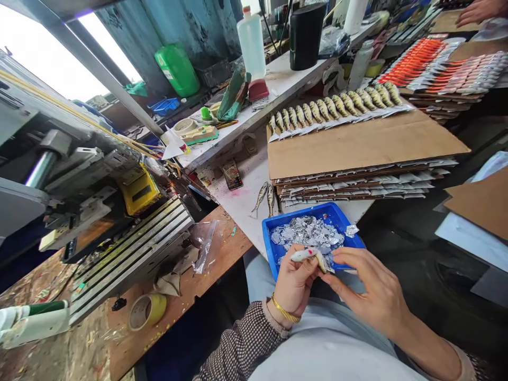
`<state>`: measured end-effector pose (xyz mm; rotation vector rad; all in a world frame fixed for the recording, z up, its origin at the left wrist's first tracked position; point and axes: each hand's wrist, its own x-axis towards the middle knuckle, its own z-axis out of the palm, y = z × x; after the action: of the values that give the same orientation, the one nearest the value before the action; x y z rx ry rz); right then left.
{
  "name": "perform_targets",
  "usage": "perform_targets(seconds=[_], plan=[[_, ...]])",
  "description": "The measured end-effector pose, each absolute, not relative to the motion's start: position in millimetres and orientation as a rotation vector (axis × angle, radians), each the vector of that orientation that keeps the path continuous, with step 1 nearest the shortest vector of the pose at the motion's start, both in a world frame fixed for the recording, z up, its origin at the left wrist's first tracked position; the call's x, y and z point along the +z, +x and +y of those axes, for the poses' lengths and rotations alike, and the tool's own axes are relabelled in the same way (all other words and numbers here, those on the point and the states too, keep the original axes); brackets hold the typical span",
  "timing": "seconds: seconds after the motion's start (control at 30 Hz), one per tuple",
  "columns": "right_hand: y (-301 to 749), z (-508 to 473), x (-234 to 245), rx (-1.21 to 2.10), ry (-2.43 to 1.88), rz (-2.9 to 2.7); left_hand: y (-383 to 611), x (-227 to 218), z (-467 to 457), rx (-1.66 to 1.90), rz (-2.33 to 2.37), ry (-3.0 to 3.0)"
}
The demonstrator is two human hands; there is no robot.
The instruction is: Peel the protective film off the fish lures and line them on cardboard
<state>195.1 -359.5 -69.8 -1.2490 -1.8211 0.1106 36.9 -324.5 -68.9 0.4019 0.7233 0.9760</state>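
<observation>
Head view: my left hand (294, 288) grips the fish lure (304, 255) above the blue tray's (267, 241) near side; my right hand (375, 291) is at its right end, pinch unconfirmed. A slack grip could drop it among foil scraps (305, 230). Tray appears to overhang the worktop (250, 182), risking tipping; cardboard stack (357, 151) restricts far-side movement.

Watching through the head cam, I'd call this a small production workshop — grimy machine (21, 198) with a slotted metal bed (135, 254), a scuffed wooden bench (232, 246), a green jerrycan (178, 69), and stacked cardboard sheets (345, 151) — rows of fish-shaped pieces (337, 106) on top.
</observation>
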Motion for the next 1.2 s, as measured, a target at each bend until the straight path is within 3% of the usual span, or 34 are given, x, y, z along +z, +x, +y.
perform_targets(seconds=[0.4, 0.9, 1.2], plan=[[179.5, -363.3, -73.7, -0.025, -1.023, -1.847, 37.5, -64.0, -329.3, 1.059, 0.827, 0.556], [177.3, -359.9, -78.0, 0.027, -1.02, -1.807, 46.0, -77.3, -330.1, 0.994, 0.693, 0.173], [183.5, -362.3, -75.1, 0.357, -1.137, -1.589, 47.5, -68.0, -321.0, 1.028, 0.651, 0.065]])
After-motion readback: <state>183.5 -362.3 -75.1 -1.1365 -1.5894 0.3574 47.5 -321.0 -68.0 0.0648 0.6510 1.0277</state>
